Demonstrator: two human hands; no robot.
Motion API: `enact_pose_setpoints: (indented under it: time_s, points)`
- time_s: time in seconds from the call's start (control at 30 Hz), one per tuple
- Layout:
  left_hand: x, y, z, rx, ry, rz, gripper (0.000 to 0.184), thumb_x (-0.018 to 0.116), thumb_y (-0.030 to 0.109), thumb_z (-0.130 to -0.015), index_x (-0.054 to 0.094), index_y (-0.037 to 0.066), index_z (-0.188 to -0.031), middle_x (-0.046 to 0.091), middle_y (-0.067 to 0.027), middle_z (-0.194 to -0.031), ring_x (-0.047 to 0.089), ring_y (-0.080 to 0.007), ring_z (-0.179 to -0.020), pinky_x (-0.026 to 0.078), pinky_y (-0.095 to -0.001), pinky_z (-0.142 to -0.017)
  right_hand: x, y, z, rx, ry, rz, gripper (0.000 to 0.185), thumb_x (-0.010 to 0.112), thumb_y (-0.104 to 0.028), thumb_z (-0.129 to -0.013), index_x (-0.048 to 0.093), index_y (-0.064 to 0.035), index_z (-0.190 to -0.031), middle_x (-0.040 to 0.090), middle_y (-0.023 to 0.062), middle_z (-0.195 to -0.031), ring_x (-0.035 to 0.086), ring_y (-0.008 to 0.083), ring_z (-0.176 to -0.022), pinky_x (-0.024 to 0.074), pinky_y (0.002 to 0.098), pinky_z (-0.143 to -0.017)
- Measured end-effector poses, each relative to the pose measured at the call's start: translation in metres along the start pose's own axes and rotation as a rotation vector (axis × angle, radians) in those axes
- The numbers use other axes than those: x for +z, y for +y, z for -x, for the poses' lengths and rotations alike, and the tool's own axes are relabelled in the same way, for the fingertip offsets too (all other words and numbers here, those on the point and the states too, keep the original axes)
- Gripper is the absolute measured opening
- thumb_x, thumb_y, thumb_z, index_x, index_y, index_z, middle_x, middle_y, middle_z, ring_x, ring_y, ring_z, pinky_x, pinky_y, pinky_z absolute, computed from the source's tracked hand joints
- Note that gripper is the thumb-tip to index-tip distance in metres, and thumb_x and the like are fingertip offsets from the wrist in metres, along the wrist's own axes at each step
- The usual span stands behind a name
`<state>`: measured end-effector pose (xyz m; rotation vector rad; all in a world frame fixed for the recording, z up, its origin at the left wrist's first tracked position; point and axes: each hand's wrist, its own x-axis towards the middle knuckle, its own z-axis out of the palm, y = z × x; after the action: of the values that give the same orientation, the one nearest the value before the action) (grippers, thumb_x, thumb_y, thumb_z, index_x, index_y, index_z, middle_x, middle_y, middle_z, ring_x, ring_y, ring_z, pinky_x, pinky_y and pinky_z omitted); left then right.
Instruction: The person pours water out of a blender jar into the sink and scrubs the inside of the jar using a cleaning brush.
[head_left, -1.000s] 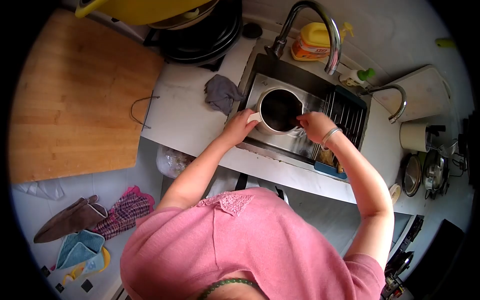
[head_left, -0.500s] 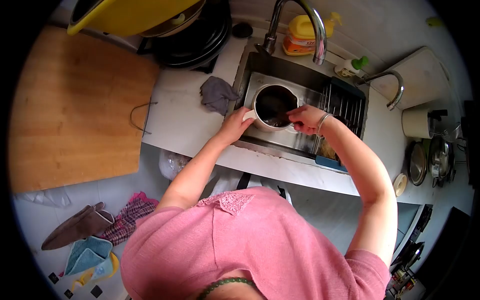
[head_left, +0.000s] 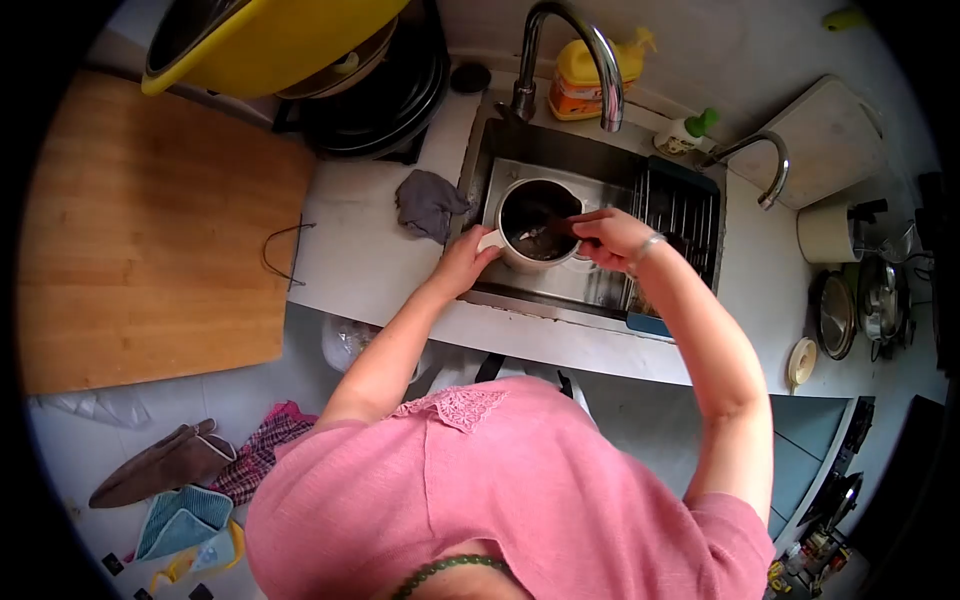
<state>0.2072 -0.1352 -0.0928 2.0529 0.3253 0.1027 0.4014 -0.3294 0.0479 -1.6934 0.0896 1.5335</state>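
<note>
A: What takes up the most room?

B: The broad, rectangular light-brown wooden board (head_left: 160,240), filling the left side of the frame. After that, the rectangular stainless-steel sink (head_left: 605,288), just above the centre.

A: And the pot?

B: The round, off-white pot with a dark interior (head_left: 530,266) is inside the sink's left part, its mouth turned up toward the camera. I can't tell whether its base touches the sink floor.

A: How is the right hand (head_left: 617,240) set?

B: Closed, at the pot's right rim, fingers and thumb pinched on a short, dark-brown object (head_left: 560,226) that reaches over the opening. What that object is, I can't make out.

A: The left hand (head_left: 463,265)?

B: Also closed, on the pot's left: thumb and fingers clasp its stubby off-white handle (head_left: 489,241). The crumpled grey cloth (head_left: 428,205) lies on the counter just above that hand in the frame.

A: Anything smaller?

B: A small, shiny silvery piece (head_left: 530,235) low inside the pot, too small to identify.
</note>
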Motion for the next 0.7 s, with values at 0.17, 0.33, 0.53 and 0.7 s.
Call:
enact_pose_setpoints:
  time_s: [0.17, 0.33, 0.53, 0.7]
  points:
    - [0.001, 0.005, 0.002, 0.012, 0.019, -0.061, 0.030, 0.057, 0.020, -0.095, 0.049, 0.002, -0.117, 0.064, -0.0210, -0.107, 0.064, -0.0346, -0.096, 0.049, -0.0386, -0.080, 0.014, -0.024, 0.078, -0.108, -0.089, 0.130, 0.037, 0.052, -0.016, -0.094, 0.053, -0.0057, -0.129, 0.053, 0.0055, -0.068, 0.039, 0.0075, -0.045, 0.0285, 0.0238, -0.038]
    - [-0.001, 0.012, 0.003, 0.017, 0.005, 0.013, 0.030, 0.057, 0.020, -0.095, 0.049, 0.002, -0.117, 0.065, -0.0209, -0.105, 0.064, -0.0365, -0.094, 0.050, -0.0394, -0.078, 0.037, -0.005, 0.001, -0.035, -0.076, 0.347, 0.043, 0.054, -0.014, -0.092, 0.049, -0.0083, -0.135, 0.053, 0.0028, -0.065, 0.039, 0.0074, -0.044, 0.0289, 0.0233, -0.037]
    - [0.002, 0.005, 0.006, -0.019, 0.027, -0.056, 0.029, 0.061, 0.021, -0.092, 0.050, 0.000, -0.109, 0.064, -0.0231, -0.103, 0.061, -0.0401, -0.096, 0.049, -0.0431, -0.078, 0.029, 0.008, -0.023, 0.011, -0.061, 0.449, 0.048, 0.058, -0.012, -0.089, 0.050, -0.0116, -0.136, 0.052, 0.0022, -0.061, 0.041, 0.0084, -0.043, 0.0294, 0.0236, -0.037]
    - [0.000, 0.017, 0.005, -0.032, 0.013, -0.026, 0.030, 0.061, 0.023, -0.092, 0.051, 0.000, -0.108, 0.064, -0.0230, -0.101, 0.061, -0.0401, -0.096, 0.048, -0.0429, -0.078, -0.030, -0.065, -0.020, -0.015, -0.416, 1.385, 0.045, 0.064, -0.019, -0.081, 0.061, -0.0242, -0.126, 0.059, 0.0034, -0.066, 0.053, 0.0163, -0.052, 0.0436, 0.0299, -0.046]
